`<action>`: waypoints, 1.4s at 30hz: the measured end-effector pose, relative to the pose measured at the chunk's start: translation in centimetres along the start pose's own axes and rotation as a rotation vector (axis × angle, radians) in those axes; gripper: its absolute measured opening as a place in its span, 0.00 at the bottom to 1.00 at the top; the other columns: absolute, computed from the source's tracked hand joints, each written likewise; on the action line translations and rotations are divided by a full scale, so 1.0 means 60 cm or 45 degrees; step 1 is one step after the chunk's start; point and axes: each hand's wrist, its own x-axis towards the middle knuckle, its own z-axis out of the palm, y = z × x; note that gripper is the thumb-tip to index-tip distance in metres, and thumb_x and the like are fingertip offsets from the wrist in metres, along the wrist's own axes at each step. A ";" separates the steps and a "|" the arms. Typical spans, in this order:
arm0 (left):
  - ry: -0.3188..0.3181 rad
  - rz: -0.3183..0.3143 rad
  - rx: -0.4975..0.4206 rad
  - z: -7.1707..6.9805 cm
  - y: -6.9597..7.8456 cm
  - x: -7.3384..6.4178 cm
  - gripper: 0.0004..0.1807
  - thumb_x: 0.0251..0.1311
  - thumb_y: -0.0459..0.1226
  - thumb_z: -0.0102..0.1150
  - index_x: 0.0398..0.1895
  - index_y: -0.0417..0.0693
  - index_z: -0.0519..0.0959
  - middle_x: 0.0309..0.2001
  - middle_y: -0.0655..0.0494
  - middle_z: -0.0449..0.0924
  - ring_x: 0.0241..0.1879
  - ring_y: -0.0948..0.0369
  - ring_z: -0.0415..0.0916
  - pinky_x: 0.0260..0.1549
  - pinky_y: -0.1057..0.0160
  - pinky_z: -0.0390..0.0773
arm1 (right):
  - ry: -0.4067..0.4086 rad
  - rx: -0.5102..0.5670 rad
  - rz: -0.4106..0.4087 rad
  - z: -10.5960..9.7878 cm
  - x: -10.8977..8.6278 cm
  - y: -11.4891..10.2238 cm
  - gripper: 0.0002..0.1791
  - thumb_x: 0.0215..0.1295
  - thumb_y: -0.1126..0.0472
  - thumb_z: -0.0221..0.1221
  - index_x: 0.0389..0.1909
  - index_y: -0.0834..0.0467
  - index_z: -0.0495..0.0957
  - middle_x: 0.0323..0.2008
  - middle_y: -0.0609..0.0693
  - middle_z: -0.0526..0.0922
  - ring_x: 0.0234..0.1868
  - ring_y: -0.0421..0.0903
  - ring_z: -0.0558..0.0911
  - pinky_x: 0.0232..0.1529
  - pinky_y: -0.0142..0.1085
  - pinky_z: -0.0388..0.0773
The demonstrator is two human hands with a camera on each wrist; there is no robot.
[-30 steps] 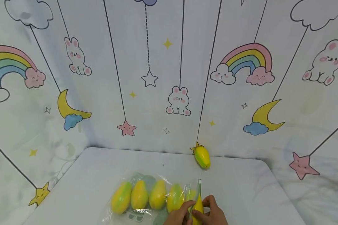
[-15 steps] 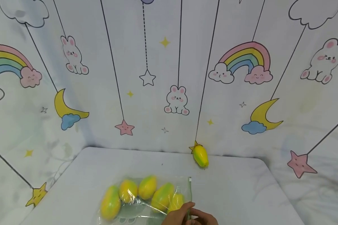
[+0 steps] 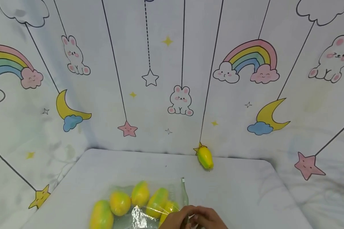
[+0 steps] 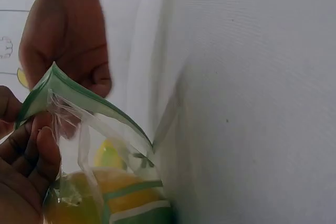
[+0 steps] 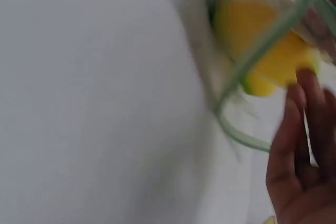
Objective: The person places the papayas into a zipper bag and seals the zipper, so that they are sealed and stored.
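Observation:
A clear zip bag (image 3: 177, 187) with a green-edged mouth lies on the table and holds several yellow-green papayas (image 3: 141, 193). My left hand (image 4: 26, 156) pinches the bag's edge near the mouth. At the opening, my right hand (image 5: 304, 150) has its fingers (image 5: 312, 93) extended beside the green rim (image 5: 262, 48), with no fruit between them. In the head view both hands meet at the bottom edge, my right hand (image 3: 207, 218) facing the left one (image 3: 176, 219), which partly covers the bag's mouth.
Another papaya (image 3: 205, 157) lies at the back of the white table (image 3: 238, 187), close to the wall cloth (image 3: 149, 133). The cloth is printed with rainbows, rabbits, moons and stars, and encloses the back and sides.
A papaya gripped at the bag's mouth has left my right hand. The bag has shifted left and nearer, its papayas rearranged. Both hands have moved slightly lower in the head view.

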 end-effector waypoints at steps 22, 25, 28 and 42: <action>-0.104 -0.217 -0.001 0.016 0.044 -0.008 0.20 0.64 0.45 0.60 0.57 0.51 0.74 0.20 0.74 0.61 0.20 0.81 0.55 0.20 0.83 0.63 | 0.845 -1.599 0.283 -0.221 0.155 -0.054 0.34 0.71 0.57 0.55 0.73 0.59 0.54 0.59 0.79 0.63 0.38 0.67 0.80 0.35 0.55 0.78; -0.145 -0.284 -0.034 0.021 0.051 -0.010 0.22 0.61 0.46 0.63 0.57 0.54 0.74 0.21 0.76 0.60 0.20 0.81 0.57 0.21 0.82 0.65 | 0.924 -1.627 0.179 -0.216 0.145 -0.045 0.26 0.68 0.58 0.59 0.64 0.60 0.66 0.50 0.76 0.70 0.32 0.62 0.81 0.30 0.53 0.78; -0.167 -0.288 -0.045 0.021 0.051 -0.009 0.22 0.62 0.48 0.62 0.58 0.55 0.74 0.20 0.76 0.59 0.20 0.81 0.56 0.21 0.81 0.65 | 0.968 -1.609 0.095 -0.214 0.144 -0.043 0.25 0.64 0.64 0.62 0.60 0.60 0.67 0.51 0.76 0.70 0.31 0.62 0.81 0.34 0.54 0.79; -0.200 -0.386 -0.212 0.031 0.029 -0.007 0.22 0.57 0.44 0.66 0.55 0.51 0.75 0.21 0.78 0.59 0.19 0.79 0.56 0.19 0.78 0.65 | 0.915 -1.520 0.402 -0.200 0.080 -0.024 0.35 0.62 0.69 0.59 0.71 0.56 0.61 0.47 0.71 0.74 0.41 0.59 0.78 0.44 0.58 0.77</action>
